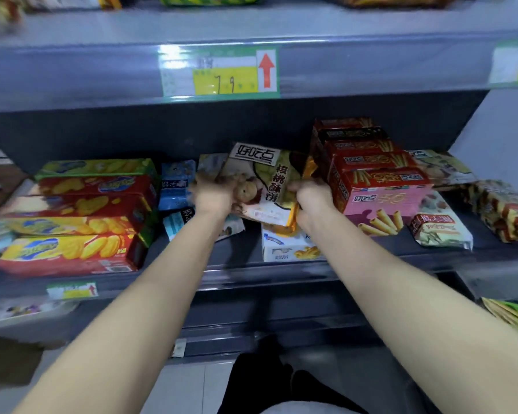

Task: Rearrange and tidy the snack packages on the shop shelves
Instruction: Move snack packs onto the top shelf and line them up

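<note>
A cream and green cookie packet [265,174] with black Chinese lettering is lifted above the middle shelf [251,264], tilted back. My left hand [213,195] grips its left edge and my right hand [311,201] grips its right edge, where an orange foil packet [295,213] shows behind it. Under it lies a white and blue packet [287,246]. Blue packets [177,183] stand just left of my left hand.
Red and green biscuit boxes [81,219] are stacked at the left. Red and pink stick-biscuit boxes [377,180] are piled at the right, with green-patterned packets [440,231] beyond. The upper shelf edge carries a price tag [222,71]. The lower shelves are dark.
</note>
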